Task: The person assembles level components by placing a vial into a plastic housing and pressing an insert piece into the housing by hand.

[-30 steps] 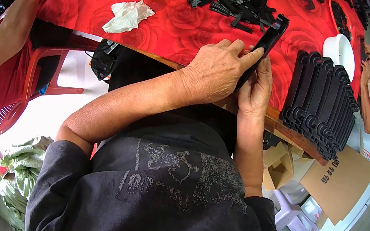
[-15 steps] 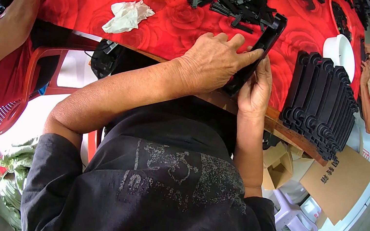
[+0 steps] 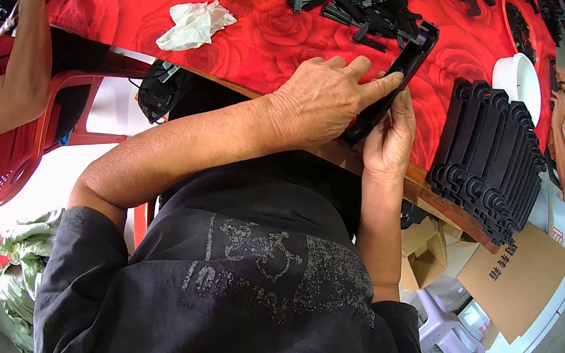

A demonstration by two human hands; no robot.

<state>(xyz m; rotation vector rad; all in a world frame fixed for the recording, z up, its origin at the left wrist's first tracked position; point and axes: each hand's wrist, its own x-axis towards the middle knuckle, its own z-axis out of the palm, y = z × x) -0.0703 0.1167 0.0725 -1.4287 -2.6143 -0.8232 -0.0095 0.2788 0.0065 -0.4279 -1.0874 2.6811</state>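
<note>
Clasping a long black plastic bar (image 3: 415, 52) over the red-clothed tabletop's (image 3: 262, 56) near edge, the right hand (image 3: 390, 141) apparently steadies it for the left hand (image 3: 320, 98), whose grip is unclear.

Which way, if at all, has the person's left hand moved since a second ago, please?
Yes, slightly to the left: the left hand now sits a little nearer the crumpled white tissue, which lies unmoved on the red tablecloth.

A crumpled white tissue (image 3: 195, 26) lies on a red rose-patterned cloth (image 3: 130, 13). A lilac plastic stool (image 3: 440, 329) stands near a brown cardboard sheet (image 3: 524, 283).
</note>
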